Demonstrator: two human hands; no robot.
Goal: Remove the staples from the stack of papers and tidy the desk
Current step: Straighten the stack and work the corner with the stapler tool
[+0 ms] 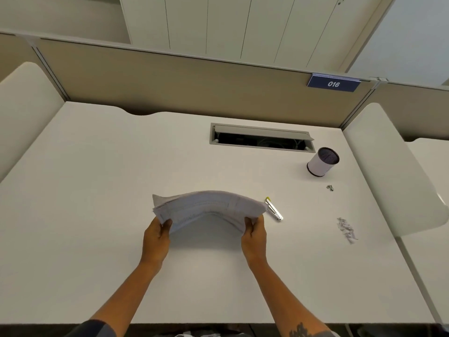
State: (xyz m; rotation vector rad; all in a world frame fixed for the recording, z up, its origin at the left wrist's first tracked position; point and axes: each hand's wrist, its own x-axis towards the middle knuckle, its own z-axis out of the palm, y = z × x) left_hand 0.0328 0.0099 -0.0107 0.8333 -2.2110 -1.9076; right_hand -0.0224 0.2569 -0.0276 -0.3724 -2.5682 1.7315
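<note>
A thick stack of papers is lifted above the white desk and bows upward in the middle. My left hand grips its left end, thumb on the near face. My right hand grips its right end the same way. Just right of the stack, a silver staple remover with a yellow tip lies on the desk. A small pile of pulled staples lies farther right, and a couple more staples sit near the cup.
A white cylindrical cup with a dark mesh inside stands at the right back of the desk. An open cable slot is set into the desk behind the stack. Partition walls enclose the desk, with a "016" label at the back.
</note>
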